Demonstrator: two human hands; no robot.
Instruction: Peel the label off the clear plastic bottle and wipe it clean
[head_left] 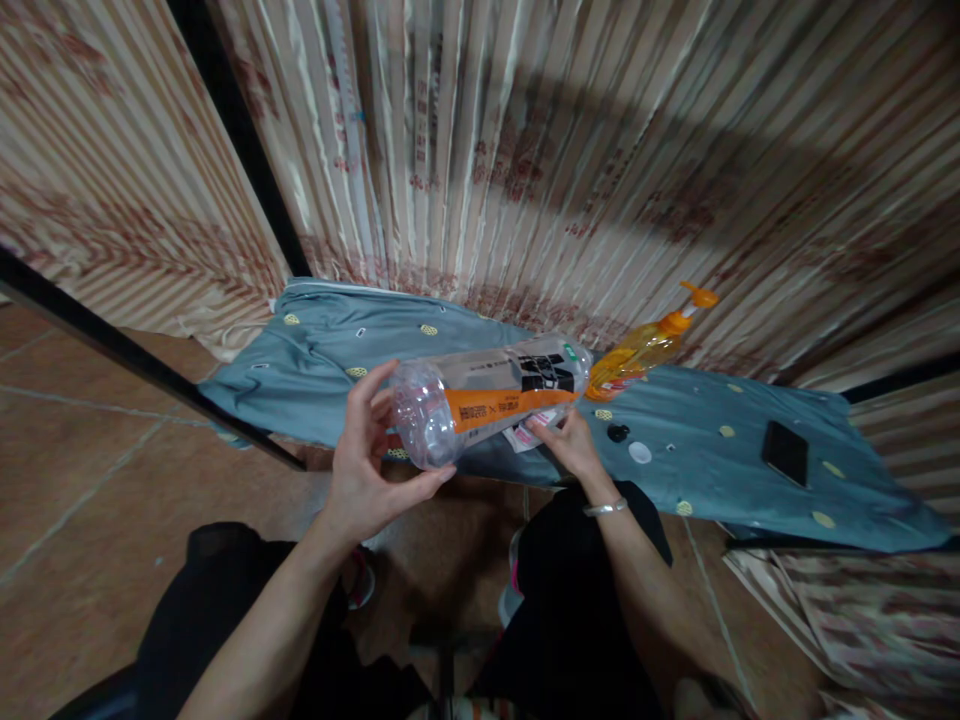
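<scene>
Centrally in the frame, a large clear plastic bottle with an orange, grey and black label [502, 388] lies sideways in the air above a desk draped in blue-grey cloth with yellow prints [330, 330]. Its base end sits in the left hand [371, 460], whose thumb and fingers curve around it. The right hand [571, 444], below the label near the centre, pinches a small white-and-pink packet [526, 432]; whether it also touches the bottle I cannot tell. Right of centre is an amber pump bottle with an orange top [637, 352], with a small black object [618, 433] and a round white disc [640, 453] lower down. A black rectangular phone [785, 453] lies at the right.
</scene>
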